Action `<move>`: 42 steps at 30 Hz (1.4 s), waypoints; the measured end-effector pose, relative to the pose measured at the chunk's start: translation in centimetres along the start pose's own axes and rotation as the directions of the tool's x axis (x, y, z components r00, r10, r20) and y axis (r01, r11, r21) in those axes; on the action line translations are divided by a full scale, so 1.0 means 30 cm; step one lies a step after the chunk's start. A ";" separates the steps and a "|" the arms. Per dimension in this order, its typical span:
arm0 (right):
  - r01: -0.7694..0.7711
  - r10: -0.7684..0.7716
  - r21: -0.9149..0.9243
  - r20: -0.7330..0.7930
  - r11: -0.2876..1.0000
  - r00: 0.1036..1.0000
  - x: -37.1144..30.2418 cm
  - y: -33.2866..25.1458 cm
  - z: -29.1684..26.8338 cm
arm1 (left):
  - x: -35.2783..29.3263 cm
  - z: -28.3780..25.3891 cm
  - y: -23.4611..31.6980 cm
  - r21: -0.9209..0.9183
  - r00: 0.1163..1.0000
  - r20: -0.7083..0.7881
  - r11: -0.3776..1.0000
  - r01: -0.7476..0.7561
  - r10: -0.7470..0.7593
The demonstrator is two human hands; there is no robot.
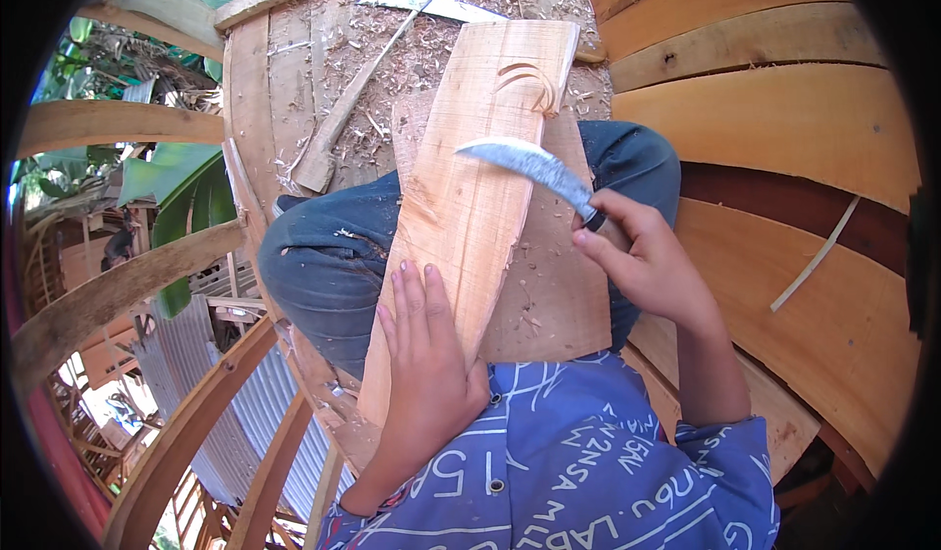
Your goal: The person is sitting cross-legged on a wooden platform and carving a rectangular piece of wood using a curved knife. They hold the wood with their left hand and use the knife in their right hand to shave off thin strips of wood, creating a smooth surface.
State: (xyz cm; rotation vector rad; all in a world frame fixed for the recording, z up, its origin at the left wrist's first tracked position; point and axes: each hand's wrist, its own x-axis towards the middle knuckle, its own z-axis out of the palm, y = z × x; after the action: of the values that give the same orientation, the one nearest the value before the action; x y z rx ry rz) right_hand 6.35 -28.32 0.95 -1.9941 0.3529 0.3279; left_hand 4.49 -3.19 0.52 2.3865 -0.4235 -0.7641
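From here, the long board (461,197) slants over the person's legs (328,256), the left hand (431,364) flat on its near end, fingers outstretched; right of the board, the right hand (642,251) has fingers closed round a curved knife (534,166) (shavings (539,84) curl at the board's far end)

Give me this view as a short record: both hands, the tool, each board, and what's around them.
Left hand: palm down on the near part of the upper board
Right hand: gripping the curved knife by its handle
Knife: blade over the upper board, tip toward the left; contact unclear
Upper board: slanted over the lap, curled shavings near its far end
Lower board: beneath it, showing mostly on the right
Beyond, left: long wooden stick among scattered shavings
Right side: wooden planks
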 end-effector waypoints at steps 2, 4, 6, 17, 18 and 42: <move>-0.154 0.159 0.047 -0.132 0.987 0.978 0.017 -0.022 -0.028 | -0.002 -0.003 -0.001 -0.010 1.000 -0.003 1.000 0.005 -0.005; -0.320 0.331 0.098 -0.129 0.942 0.935 0.028 -0.053 -0.062 | -0.007 -0.009 -0.008 -0.023 1.000 -0.007 1.000 0.012 -0.012; -0.166 0.165 0.014 0.077 0.986 0.983 -0.003 -0.049 -0.065 | -0.001 -0.007 -0.007 -0.022 1.000 -0.001 1.000 -0.004 0.004; -0.255 0.247 0.179 0.061 0.950 0.967 -0.014 -0.054 -0.076 | 0.001 -0.006 -0.013 -0.021 1.000 0.000 1.000 -0.016 0.016; -0.268 0.240 0.168 0.169 0.948 0.956 -0.024 -0.060 -0.072 | 0.001 -0.004 -0.009 -0.013 1.000 0.000 1.000 -0.011 0.011; -0.276 0.280 0.142 -0.009 0.951 0.960 -0.006 -0.034 -0.070 | 0.006 0.024 0.002 0.027 0.999 -0.031 0.999 -0.027 0.028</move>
State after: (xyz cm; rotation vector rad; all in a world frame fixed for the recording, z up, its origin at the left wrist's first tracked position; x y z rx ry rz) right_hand 6.76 -29.77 2.76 -1.8136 0.6618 0.4399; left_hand 4.18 -3.63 0.02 2.4095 -0.4551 -0.7118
